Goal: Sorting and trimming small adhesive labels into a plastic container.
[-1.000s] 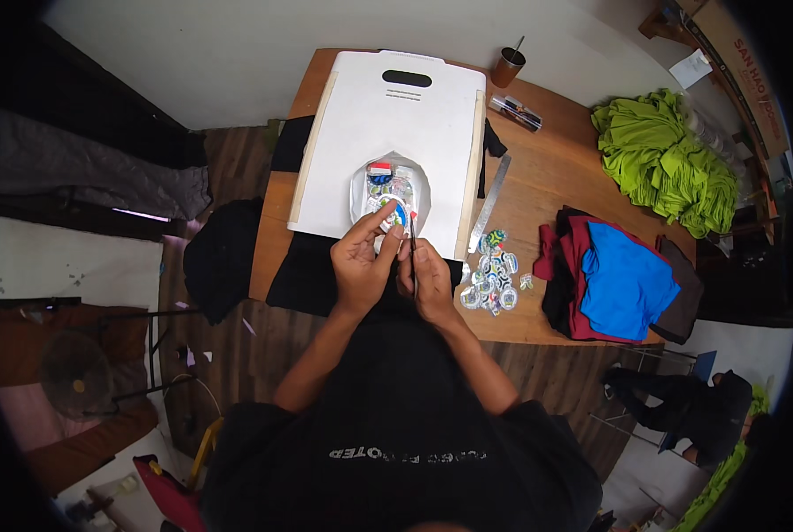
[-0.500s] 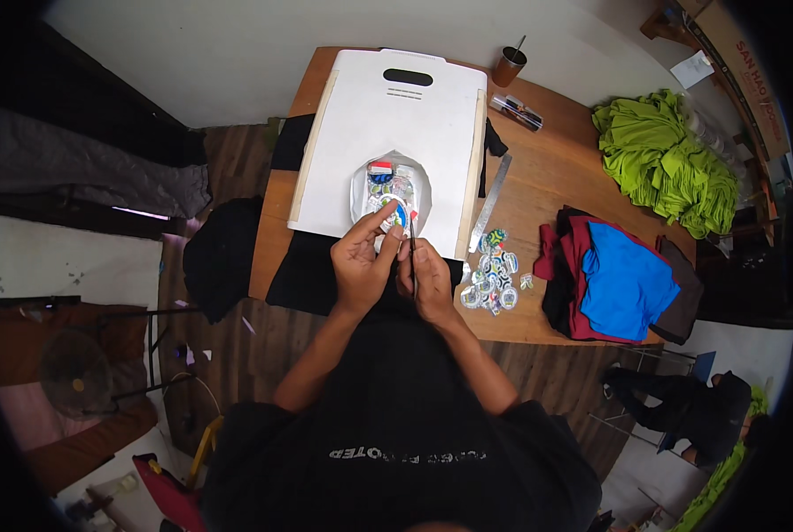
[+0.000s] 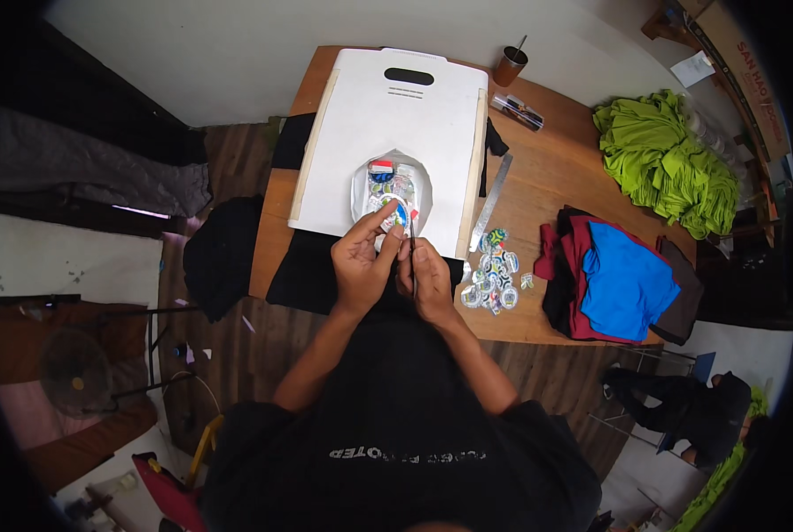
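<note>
My left hand pinches a round blue, white and green sticker between thumb and fingers. Close beside it, my right hand is closed around a slim dark tool that points up at the sticker's right edge; its exact kind is too small to make out. Just beyond my fingers is a white, round-rimmed container with several colourful stickers inside. It sits at the near part of a large white board with a dark oval slot.
Loose stickers lie right of my hands, near a metal ruler. Folded blue and maroon cloth and lime-green cloth cover the table's right side. A brown cup stands at the back. Another person is at lower right.
</note>
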### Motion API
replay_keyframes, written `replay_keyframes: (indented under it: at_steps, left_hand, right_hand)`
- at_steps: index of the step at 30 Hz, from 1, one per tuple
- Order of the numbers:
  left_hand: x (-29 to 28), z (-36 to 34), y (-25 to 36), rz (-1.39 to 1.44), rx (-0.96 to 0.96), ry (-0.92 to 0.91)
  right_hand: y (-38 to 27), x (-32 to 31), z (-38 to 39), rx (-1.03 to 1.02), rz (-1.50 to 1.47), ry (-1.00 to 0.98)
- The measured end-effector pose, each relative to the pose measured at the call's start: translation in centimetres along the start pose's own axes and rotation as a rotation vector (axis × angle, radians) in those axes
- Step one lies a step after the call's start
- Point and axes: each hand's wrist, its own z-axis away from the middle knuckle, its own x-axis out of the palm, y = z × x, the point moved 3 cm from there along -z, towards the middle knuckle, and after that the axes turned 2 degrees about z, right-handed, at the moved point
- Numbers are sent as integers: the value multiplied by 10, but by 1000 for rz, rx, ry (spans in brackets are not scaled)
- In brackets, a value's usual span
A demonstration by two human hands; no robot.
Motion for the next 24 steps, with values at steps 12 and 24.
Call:
replay_keyframes:
  at_steps: [12, 24]
  left_hand:
    - [1, 0, 0, 22, -7, 0]
    - [1, 0, 0, 12, -9, -17]
  right_hand:
    - [-1, -1, 1, -2, 16, -4]
    - [-5, 0, -2, -22, 32, -3]
